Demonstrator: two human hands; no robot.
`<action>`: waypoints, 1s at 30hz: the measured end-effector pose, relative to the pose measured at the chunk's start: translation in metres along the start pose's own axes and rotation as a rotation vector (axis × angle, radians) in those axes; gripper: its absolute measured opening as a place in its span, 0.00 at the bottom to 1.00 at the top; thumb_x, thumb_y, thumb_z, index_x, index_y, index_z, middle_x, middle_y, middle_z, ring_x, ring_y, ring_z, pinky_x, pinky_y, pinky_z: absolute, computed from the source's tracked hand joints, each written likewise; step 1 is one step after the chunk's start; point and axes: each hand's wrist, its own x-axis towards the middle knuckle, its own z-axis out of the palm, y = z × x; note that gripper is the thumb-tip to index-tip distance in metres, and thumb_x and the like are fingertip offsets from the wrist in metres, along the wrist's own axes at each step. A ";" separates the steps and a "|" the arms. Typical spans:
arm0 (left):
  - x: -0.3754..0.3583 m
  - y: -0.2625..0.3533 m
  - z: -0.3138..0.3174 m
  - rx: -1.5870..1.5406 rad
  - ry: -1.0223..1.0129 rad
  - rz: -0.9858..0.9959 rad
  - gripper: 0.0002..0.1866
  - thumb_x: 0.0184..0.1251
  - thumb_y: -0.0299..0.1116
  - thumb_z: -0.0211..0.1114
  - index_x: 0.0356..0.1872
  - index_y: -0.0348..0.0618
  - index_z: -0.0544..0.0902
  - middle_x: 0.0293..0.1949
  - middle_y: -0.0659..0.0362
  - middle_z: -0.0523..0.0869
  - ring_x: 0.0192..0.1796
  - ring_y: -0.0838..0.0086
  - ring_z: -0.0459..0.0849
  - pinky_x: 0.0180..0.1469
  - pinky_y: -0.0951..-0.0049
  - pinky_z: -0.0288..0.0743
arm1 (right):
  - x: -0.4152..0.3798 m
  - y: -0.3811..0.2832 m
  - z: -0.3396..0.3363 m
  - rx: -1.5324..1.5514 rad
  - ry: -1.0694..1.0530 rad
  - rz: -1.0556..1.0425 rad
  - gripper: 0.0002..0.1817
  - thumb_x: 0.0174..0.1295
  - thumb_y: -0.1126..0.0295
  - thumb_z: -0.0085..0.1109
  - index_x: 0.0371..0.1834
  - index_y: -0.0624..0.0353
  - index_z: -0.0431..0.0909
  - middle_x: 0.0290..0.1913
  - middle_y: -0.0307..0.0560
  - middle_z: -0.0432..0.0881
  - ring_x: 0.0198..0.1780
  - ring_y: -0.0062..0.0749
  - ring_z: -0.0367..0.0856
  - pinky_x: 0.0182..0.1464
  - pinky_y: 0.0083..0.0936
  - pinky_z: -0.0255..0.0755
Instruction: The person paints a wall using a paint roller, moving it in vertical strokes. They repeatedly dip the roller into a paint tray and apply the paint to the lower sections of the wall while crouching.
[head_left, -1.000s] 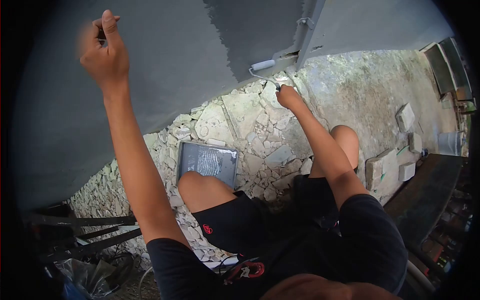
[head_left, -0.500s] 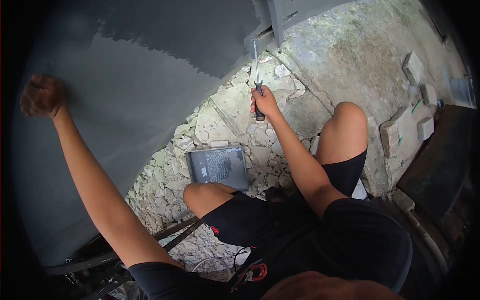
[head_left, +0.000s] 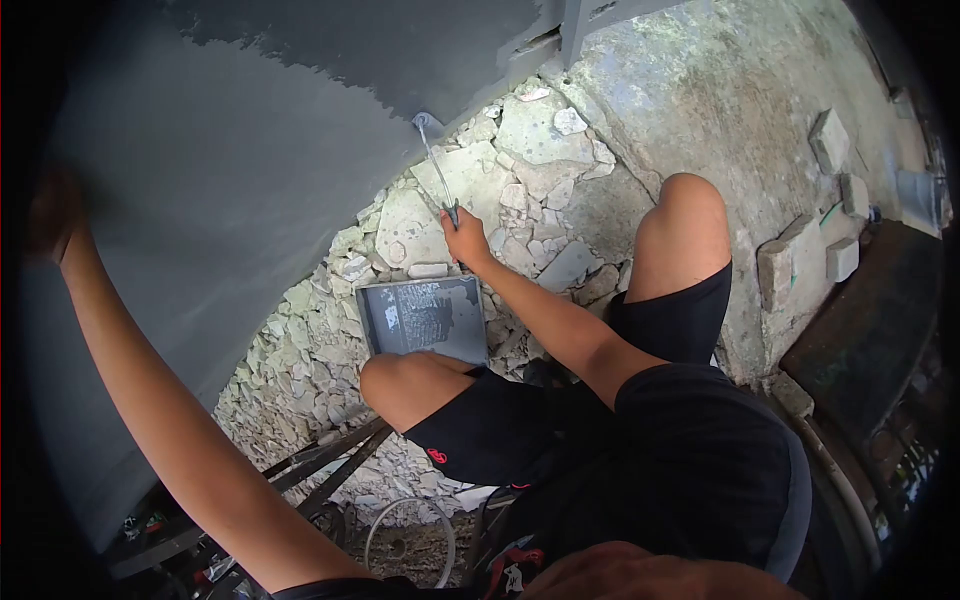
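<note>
My right hand point(head_left: 466, 240) is wrapped round the dark handle of a paint roller point(head_left: 426, 124). Its thin metal rod reaches up to a small head at the lower part of the grey wall point(head_left: 290, 140), near the edge of a darker painted area. Close below that hand lies a paint tray point(head_left: 422, 318) with grey paint smeared inside, partly covered by my left knee. Far to the left, my left hand point(head_left: 55, 215) is at the wall in deep shadow; its fingers are too dark and blurred to read.
Broken stones point(head_left: 300, 350) and rubble run along the wall's foot. Loose blocks point(head_left: 829, 140) lie on the concrete slab point(head_left: 720, 110) at right. Dark metal bars point(head_left: 340, 465) and a pale hoop point(head_left: 448, 540) are at lower left. A dark panel point(head_left: 870, 300) lies at right.
The paint roller has moved left along the bottom of the wall, away from the post at the corner, and my right hand with it. My left hand appears farther left and slightly lower.
</note>
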 end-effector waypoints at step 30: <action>0.020 0.015 -0.005 -0.045 0.015 0.068 0.15 0.85 0.37 0.44 0.32 0.45 0.63 0.32 0.57 0.63 0.36 0.64 0.66 0.43 0.53 0.61 | 0.049 0.014 -0.015 0.194 0.095 0.094 0.16 0.77 0.60 0.53 0.32 0.59 0.69 0.17 0.42 0.71 0.11 0.30 0.73 0.13 0.32 0.69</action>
